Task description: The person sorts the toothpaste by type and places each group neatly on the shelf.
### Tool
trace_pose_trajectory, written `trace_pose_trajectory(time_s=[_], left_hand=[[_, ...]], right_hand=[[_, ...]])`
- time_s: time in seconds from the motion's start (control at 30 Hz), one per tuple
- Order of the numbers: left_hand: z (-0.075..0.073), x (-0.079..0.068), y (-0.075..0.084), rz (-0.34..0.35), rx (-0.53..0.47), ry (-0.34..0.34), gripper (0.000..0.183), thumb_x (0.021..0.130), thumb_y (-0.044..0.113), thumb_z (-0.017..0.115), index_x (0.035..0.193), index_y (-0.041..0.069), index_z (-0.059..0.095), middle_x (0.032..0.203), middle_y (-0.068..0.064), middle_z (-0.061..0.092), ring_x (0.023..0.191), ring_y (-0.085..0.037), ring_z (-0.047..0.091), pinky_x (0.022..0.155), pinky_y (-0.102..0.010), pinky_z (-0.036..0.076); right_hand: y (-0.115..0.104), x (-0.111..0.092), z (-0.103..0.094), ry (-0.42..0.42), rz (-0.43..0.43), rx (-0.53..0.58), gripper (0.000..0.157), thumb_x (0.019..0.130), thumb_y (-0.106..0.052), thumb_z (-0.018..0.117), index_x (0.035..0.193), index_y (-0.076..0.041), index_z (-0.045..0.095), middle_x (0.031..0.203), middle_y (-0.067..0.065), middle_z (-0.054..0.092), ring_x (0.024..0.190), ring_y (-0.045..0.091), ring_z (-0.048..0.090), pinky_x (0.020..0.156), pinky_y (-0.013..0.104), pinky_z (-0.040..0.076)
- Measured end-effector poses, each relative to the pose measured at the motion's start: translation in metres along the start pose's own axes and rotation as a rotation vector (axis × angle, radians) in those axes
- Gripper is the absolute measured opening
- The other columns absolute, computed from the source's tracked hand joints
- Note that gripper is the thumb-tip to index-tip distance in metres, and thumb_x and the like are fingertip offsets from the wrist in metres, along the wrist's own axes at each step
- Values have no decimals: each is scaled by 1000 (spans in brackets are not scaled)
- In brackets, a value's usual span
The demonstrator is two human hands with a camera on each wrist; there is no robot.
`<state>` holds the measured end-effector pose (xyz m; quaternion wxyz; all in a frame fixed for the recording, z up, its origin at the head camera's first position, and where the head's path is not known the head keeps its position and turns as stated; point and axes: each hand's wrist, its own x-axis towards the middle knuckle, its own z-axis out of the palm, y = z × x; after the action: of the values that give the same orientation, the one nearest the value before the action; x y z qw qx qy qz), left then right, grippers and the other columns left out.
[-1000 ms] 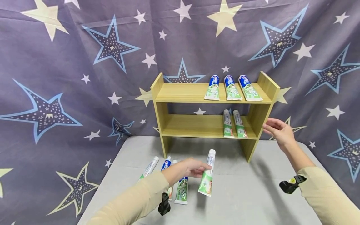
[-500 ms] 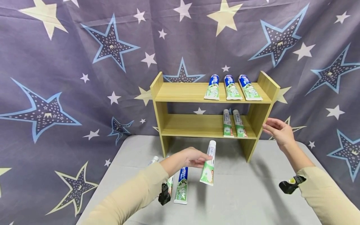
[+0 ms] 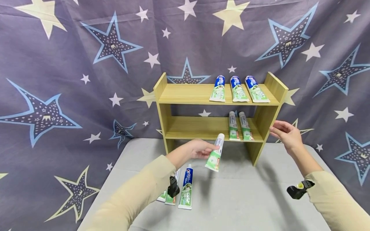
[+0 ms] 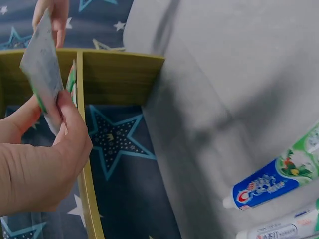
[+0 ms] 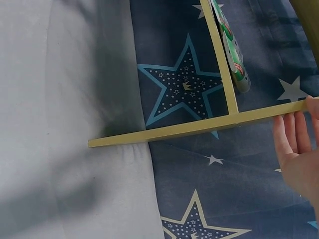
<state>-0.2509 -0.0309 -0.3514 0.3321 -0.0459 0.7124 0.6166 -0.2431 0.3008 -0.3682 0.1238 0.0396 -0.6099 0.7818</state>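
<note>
My left hand (image 3: 199, 149) pinches a white and green toothpaste tube (image 3: 214, 157) between thumb and fingers, cap end up and tilted, in front of the wooden shelf's (image 3: 193, 129) middle board. In the left wrist view the same held tube (image 4: 45, 69) shows its pale back. My right hand (image 3: 287, 134) holds the shelf's right side panel (image 5: 184, 130), its thumb at the front edge and its fingers along the outer face. Two similar white and green tubes (image 3: 246, 128) lie on the middle board, at the right. Three blue and green Crest tubes (image 3: 238, 89) lie on the top board.
On the grey table (image 3: 240, 199), a blue and green toothpaste tube (image 3: 186, 189) lies left of centre. Other tubes (image 3: 171, 197) beside it are partly hidden by my left forearm. A star-patterned cloth (image 3: 69, 64) hangs behind the shelf and along the sides.
My left hand has lifted the white and green toothpaste tube up and forward from over the table to the middle board's front. The right hand has stayed on the side panel.
</note>
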Motion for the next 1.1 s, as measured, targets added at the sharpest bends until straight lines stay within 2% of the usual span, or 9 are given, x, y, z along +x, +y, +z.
trace_pose_trajectory(time_s=[0.07, 0.27, 0.4, 0.5, 0.63, 0.73, 0.83, 0.97, 1.1], left_hand=[[2, 7, 6, 1, -29, 28, 36, 87, 12, 70, 118, -6, 62, 81, -5, 69, 66, -9, 62, 71, -19, 59], [6, 25, 22, 29, -121, 107, 38, 89, 8, 67, 122, -7, 59, 122, -19, 65, 69, -10, 60, 81, -23, 59], [8, 33, 31, 37, -125, 129, 33, 90, 8, 65, 118, -8, 61, 102, -16, 71, 65, -9, 59, 64, -17, 56], [12, 34, 37, 53, -123, 167, 28, 90, 8, 65, 113, -8, 63, 90, -12, 71, 66, -11, 63, 61, -17, 56], [18, 41, 43, 65, -77, 233, 29, 88, 9, 67, 113, -5, 64, 107, -16, 72, 80, -16, 68, 71, -23, 59], [20, 62, 44, 62, -56, 281, 30, 85, 8, 70, 112, -5, 65, 112, -16, 71, 89, -20, 70, 79, -26, 61], [11, 125, 36, 46, -61, 305, 19, 80, 6, 73, 96, -3, 68, 92, -14, 74, 79, -21, 71, 69, -27, 62], [-6, 224, 22, 11, -68, 308, 7, 78, 8, 72, 80, 3, 67, 72, -5, 68, 60, -14, 62, 51, -23, 55], [-7, 273, 18, 22, -66, 372, 18, 78, 7, 72, 95, 4, 69, 89, -4, 72, 74, -15, 67, 65, -26, 60]], right_hand=[[0, 0, -1, -1, -4, 7, 32, 84, 13, 62, 89, -17, 70, 77, -9, 70, 70, 2, 69, 65, 15, 60], [0, 1, -1, -3, -4, 17, 31, 85, 13, 61, 89, -16, 70, 77, -8, 71, 71, 3, 69, 65, 16, 60], [0, 0, 0, -6, -9, 23, 32, 84, 14, 61, 89, -17, 70, 77, -8, 70, 71, 3, 69, 65, 16, 60], [1, 0, 0, -14, -6, 24, 33, 85, 14, 60, 89, -17, 70, 77, -8, 70, 71, 3, 69, 65, 16, 60], [1, 0, -1, -11, -7, 8, 33, 85, 14, 60, 89, -17, 70, 78, -8, 70, 72, 3, 70, 66, 15, 60], [2, 0, -1, 0, -12, -7, 32, 85, 13, 61, 89, -17, 69, 78, -8, 70, 72, 3, 69, 66, 15, 60], [1, 0, -1, 5, -16, -12, 31, 85, 13, 62, 89, -17, 69, 78, -8, 70, 71, 3, 69, 66, 15, 60], [2, -1, 0, 2, -22, -7, 30, 84, 12, 63, 89, -16, 70, 78, -8, 70, 72, 3, 69, 66, 15, 60], [2, -1, 1, 11, -16, -34, 29, 84, 10, 64, 89, -17, 69, 78, -9, 70, 72, 2, 68, 66, 15, 60]])
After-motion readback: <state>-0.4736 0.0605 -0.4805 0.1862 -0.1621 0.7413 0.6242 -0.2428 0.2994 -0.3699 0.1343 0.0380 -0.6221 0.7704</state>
